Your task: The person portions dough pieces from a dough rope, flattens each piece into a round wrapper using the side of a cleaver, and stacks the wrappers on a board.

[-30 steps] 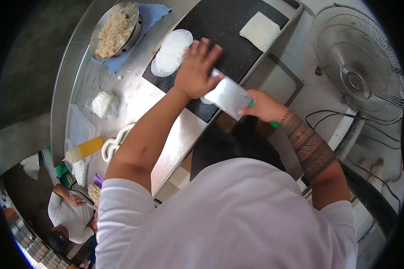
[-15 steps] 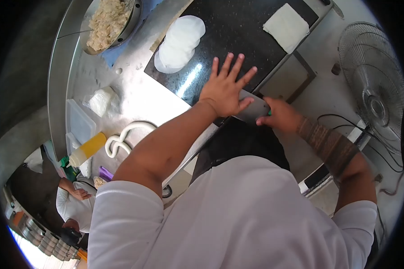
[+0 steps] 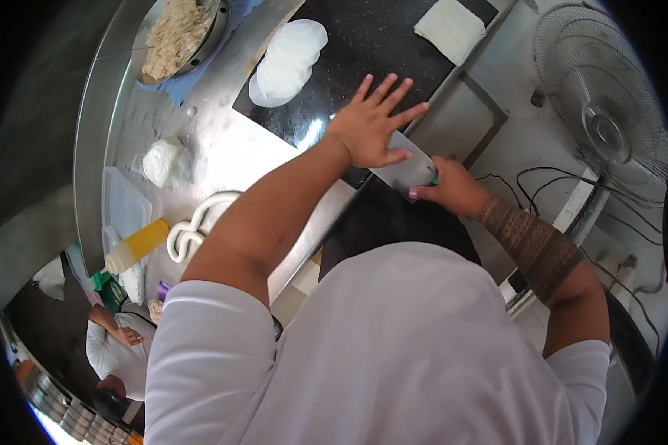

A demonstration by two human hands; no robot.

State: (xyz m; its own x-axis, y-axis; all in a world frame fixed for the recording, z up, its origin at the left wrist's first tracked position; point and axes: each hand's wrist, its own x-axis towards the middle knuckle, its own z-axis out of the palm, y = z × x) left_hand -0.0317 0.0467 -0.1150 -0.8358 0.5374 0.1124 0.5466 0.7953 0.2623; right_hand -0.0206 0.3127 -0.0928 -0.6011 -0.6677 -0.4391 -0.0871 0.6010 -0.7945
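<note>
My right hand (image 3: 453,185) is closed round the handle of a wide-bladed cleaver (image 3: 407,175), with a bit of green showing at the grip. The blade lies nearly flat at the near edge of a black board (image 3: 378,44). Over part of it rests my left hand (image 3: 369,132), palm down with the fingers spread; whatever is under the blade is hidden. Farther up the board, thin white dough rounds (image 3: 289,63) overlap in a pile. A folded white cloth (image 3: 450,31) lies at the board's far right corner.
Left on the steel counter are a rope of white dough (image 3: 182,243), a bagged dough lump (image 3: 165,162), a squeeze bottle of yellow liquid (image 3: 137,246), a clear plastic container (image 3: 126,200) and a bowl of filling (image 3: 177,37). A fan (image 3: 608,126) stands right. Another person (image 3: 119,345) is lower left.
The whole view has shifted a little, so counter and board sit slightly higher and farther left. More of the cleaver blade shows beside my left hand. Both hands keep their poses.
</note>
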